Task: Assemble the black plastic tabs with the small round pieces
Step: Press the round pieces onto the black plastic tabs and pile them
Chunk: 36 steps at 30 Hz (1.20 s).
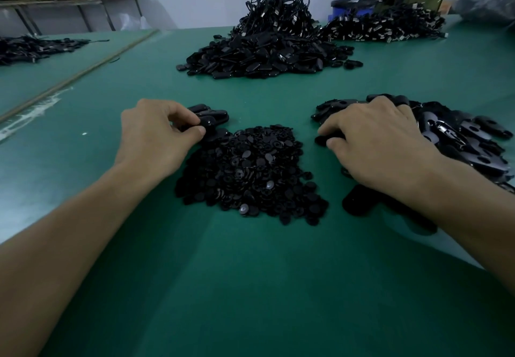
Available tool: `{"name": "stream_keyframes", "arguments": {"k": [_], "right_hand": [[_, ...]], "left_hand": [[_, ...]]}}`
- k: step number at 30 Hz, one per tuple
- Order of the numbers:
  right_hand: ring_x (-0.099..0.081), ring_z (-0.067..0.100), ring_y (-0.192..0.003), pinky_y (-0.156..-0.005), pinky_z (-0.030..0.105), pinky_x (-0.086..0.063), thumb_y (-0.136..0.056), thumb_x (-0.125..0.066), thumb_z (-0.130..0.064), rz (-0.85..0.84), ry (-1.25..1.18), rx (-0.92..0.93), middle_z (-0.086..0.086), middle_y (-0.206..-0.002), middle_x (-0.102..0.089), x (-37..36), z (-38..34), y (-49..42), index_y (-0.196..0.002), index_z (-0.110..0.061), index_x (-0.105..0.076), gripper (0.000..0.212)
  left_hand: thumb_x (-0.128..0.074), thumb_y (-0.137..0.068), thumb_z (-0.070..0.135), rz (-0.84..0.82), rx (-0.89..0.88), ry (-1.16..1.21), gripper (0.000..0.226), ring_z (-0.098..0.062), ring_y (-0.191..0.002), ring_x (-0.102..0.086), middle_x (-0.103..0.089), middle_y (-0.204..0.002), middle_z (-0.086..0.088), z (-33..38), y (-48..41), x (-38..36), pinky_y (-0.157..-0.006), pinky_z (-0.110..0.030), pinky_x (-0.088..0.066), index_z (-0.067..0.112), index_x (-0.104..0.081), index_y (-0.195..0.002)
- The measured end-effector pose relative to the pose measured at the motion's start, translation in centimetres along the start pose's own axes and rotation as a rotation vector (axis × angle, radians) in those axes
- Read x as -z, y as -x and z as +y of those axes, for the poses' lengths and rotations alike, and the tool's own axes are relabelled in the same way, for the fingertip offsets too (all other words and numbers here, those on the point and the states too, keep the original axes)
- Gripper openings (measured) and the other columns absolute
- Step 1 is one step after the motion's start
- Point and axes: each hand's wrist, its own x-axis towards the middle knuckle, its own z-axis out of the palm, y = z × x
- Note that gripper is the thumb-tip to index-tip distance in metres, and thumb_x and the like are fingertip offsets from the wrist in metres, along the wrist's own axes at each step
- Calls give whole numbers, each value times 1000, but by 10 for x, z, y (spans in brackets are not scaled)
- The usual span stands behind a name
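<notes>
While the left hand (156,136) pinched a black tab (209,122), long axis running 9-to-3 o'clock, at the round pieces' (245,172) 11 o'clock, the right hand (376,144) held a second tab (322,140) at 3 o'clock.

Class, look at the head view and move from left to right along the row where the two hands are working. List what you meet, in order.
left hand pinching a black plastic tab → heap of small round black plastic pieces → right hand gripping another black tab → heap of flat black plastic tabs
</notes>
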Motion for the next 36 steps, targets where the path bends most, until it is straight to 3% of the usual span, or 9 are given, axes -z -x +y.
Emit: {"name": "stream_keyframes", "arguments": {"k": [6,10,15,20,23,28,31,34,36], "right_hand": [[-61,24,-110,-100,44,-49,-97,-63,-24,-62,-237,26,2,-120,-67,2,-1,-4,-123,-21,-67,27],[-59,25,-107,-97,39,-50,-94,-67,-32,-70,-313,-24,6,-122,-62,0,5,-3,-129,-25,-61,36],[-60,11,-84,-68,14,-41,-88,-75,-22,-73,-419,-39,-1,-101,-67,-1,10,-6,-113,-26,-70,26],[-59,4,-76,-57,11,-39,-78,-85,-21,-112,-568,-111,-7,-90,-65,1,14,-9,-108,-26,-72,33],[-58,1,-73,-50,4,-36,-78,-85,-22,-86,-565,-105,-10,-83,-64,0,13,-9,-108,-24,-72,34],[-59,-2,-72,-56,1,-41,-83,-80,-24,13,-559,-19,-9,-76,-66,2,8,-6,-86,-29,-73,9],[-64,4,-77,-64,6,-45,-86,-76,-25,71,-592,27,-10,-78,-68,2,4,-5,-87,-31,-74,6],[-68,2,-79,-76,18,-53,-90,-72,-25,53,-749,84,-10,-80,-73,2,0,-5,-92,-35,-74,10],[-70,9,-78,-76,30,-56,-93,-68,-20,1,-846,145,-4,-82,-74,3,-4,-4,-96,-39,-74,20]], "left_hand": [[-81,-82,24,-10,-23,-7,16,2,-59,-57,-60,-64,18,-2,-1,-1,-50,2,-35,33,-69,-77],[-81,-83,30,-14,-12,25,17,4,-64,-58,-64,-66,20,-5,-3,-2,-59,-16,-42,37,-66,-78],[-79,-84,33,-4,17,9,18,-6,-73,-63,-65,-72,22,-5,-3,0,-76,-34,-53,40,-64,-75],[-77,-86,33,5,33,-57,22,-23,-91,-66,-68,-89,16,3,2,2,-85,-47,-56,43,-62,-73],[-74,-88,32,16,-5,-55,26,-17,-81,-64,-64,-81,22,6,4,2,-77,-38,-52,44,-60,-70],[-73,-87,29,-16,-165,52,23,4,-69,-62,-63,-70,25,27,16,-2,-68,-22,-50,42,-63,-71],[-74,-88,28,-68,-273,157,16,7,-69,-63,-66,-68,23,46,29,-4,-65,-6,-46,39,-68,-77],[-74,-85,36,-136,-298,288,2,2,-70,-66,-70,-78,25,61,39,-7,-65,-7,-47,36,-73,-85],[-76,-83,35,-170,-279,357,7,2,-71,-68,-73,-78,20,65,43,-9,-68,-10,-50,34,-73,-89]]}}
